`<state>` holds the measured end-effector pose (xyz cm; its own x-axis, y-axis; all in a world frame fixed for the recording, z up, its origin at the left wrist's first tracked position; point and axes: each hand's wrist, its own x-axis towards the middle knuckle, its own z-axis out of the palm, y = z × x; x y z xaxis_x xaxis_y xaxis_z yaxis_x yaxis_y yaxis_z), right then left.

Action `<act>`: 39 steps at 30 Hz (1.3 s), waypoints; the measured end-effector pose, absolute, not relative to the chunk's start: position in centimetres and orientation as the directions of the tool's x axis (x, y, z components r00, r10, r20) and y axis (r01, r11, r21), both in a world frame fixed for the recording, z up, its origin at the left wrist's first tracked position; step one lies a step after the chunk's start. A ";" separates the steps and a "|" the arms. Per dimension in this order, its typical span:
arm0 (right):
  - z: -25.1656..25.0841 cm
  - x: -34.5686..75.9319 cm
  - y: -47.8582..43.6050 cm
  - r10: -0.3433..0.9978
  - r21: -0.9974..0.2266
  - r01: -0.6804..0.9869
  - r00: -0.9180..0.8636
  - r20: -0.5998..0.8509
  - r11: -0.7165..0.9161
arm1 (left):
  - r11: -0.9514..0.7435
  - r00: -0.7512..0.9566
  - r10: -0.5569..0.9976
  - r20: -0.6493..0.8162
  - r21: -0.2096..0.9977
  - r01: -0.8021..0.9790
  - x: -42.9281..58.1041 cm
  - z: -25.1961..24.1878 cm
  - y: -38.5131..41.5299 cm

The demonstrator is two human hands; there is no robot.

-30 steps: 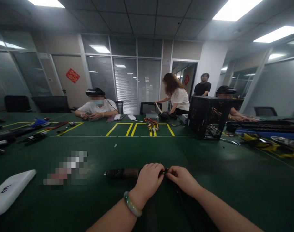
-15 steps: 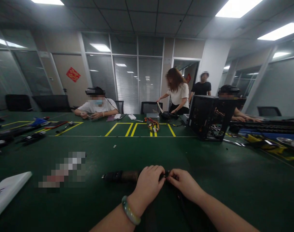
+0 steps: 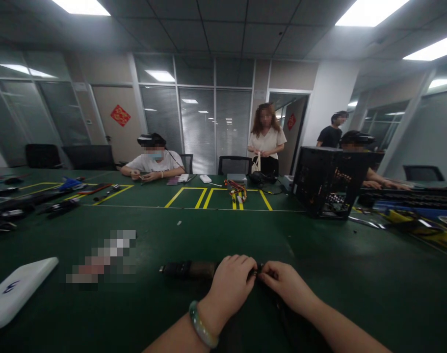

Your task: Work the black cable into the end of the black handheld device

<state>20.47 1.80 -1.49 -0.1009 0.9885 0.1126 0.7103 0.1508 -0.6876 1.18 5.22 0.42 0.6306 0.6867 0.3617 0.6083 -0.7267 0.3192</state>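
Note:
A dark cylindrical tool that looks like an electric screwdriver [image 3: 201, 269] lies along the green table, its metal tip pointing left. Over its right-hand end is my left hand [image 3: 233, 280], closed, with a jade-coloured bangle on the wrist. My right hand [image 3: 284, 284] is pinched beside that end, fingertips close to the left thumb. A dark cable [image 3: 280, 306] runs down from under the right hand. Whatever small part sits between the fingertips is mostly covered, so I cannot make it out.
A white power bank-like slab [image 3: 22, 289] lies at left, near a blurred-out item [image 3: 101, 257]. Across the green table [image 3: 194, 318] stand a black computer case [image 3: 321, 184] and a power supply with coloured wires [image 3: 240, 185]. People work at the far side.
My view has swung slightly left, shifting everything right in the picture. Both hands keep their hold by the tool's end. The person standing opposite has straightened up; another behind has moved right.

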 end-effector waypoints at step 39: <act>-1.1 20.3 2.1 0.990 -0.692 0.708 -0.090 0.106 0.139 | -0.721 0.640 0.691 0.335 0.268 0.639 1.4 0.5 5.4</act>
<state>20.33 2.09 -1.06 -0.0904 0.9902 0.1062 0.7080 0.1389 -0.6924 1.43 5.42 0.55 0.6402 0.6911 0.3353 0.6385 -0.7215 0.2679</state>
